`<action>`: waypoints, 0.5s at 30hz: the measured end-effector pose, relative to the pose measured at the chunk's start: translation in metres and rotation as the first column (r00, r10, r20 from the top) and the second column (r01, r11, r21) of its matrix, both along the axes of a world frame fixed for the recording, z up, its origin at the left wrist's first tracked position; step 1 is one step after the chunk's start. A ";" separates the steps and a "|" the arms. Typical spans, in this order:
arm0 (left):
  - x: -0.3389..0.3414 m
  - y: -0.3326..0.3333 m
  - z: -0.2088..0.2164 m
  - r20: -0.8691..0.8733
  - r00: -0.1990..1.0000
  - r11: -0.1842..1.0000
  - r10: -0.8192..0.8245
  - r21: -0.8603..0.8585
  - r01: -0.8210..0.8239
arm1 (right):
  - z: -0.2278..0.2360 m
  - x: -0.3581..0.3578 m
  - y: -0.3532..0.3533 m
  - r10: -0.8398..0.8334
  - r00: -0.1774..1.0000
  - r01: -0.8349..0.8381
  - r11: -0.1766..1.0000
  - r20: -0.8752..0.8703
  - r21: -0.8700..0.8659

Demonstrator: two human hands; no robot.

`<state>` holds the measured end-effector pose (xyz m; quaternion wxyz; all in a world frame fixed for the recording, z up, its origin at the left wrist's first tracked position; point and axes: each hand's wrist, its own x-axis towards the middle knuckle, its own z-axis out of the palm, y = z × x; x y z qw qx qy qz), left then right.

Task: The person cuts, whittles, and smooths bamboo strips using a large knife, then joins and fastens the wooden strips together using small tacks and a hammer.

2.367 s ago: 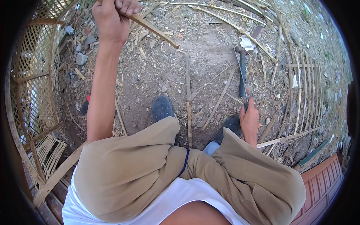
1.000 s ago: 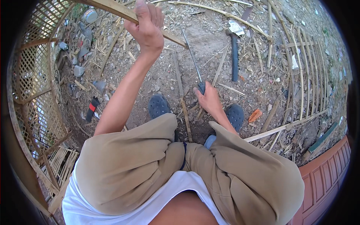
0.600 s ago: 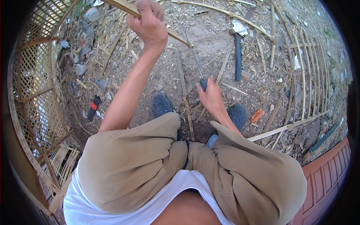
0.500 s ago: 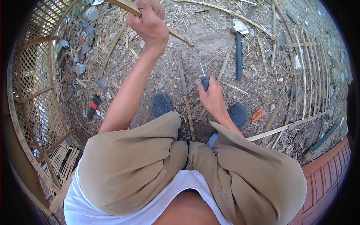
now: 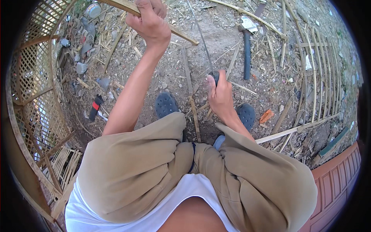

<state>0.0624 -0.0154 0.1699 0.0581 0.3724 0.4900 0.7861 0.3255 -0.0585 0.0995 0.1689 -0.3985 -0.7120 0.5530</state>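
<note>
"So, where's the stick?"

"Up front: the left hand (image 5: 148,23) has fingers wrapped tight round the stick (image 5: 184,35), far end poking toward centre."

"And the right hand (image 5: 221,91)?"

"Clasped round the dark handle (image 5: 215,78) of a thin blade (image 5: 205,44). Moved: blade was over by the hammer (image 5: 247,56), now runs just beside the stick's end. Contact unclear."

"Meaning?"

"Judgement: the stick's end is now the working spot; hammer idle on the ground."

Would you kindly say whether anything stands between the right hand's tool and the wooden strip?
Nothing visible does: in this view the thin-bladed tool in the right hand lies just right of the end of the wooden strip in the left hand.
</note>
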 end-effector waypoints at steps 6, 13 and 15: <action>-0.001 -0.006 -0.002 0.035 0.999 1.000 0.001 0.025 -0.002 | -0.037 -0.001 -0.011 0.045 0.987 -0.042 0.999 0.153 -0.021; -0.011 -0.018 -0.006 0.039 0.998 0.999 0.051 0.018 -0.051 | -0.010 0.000 -0.005 0.001 0.999 -0.001 1.000 -0.045 -0.016; -0.017 -0.019 -0.009 0.081 0.996 0.999 0.034 0.012 -0.035 | -0.014 0.001 -0.007 0.002 1.000 -0.002 1.000 -0.025 -0.006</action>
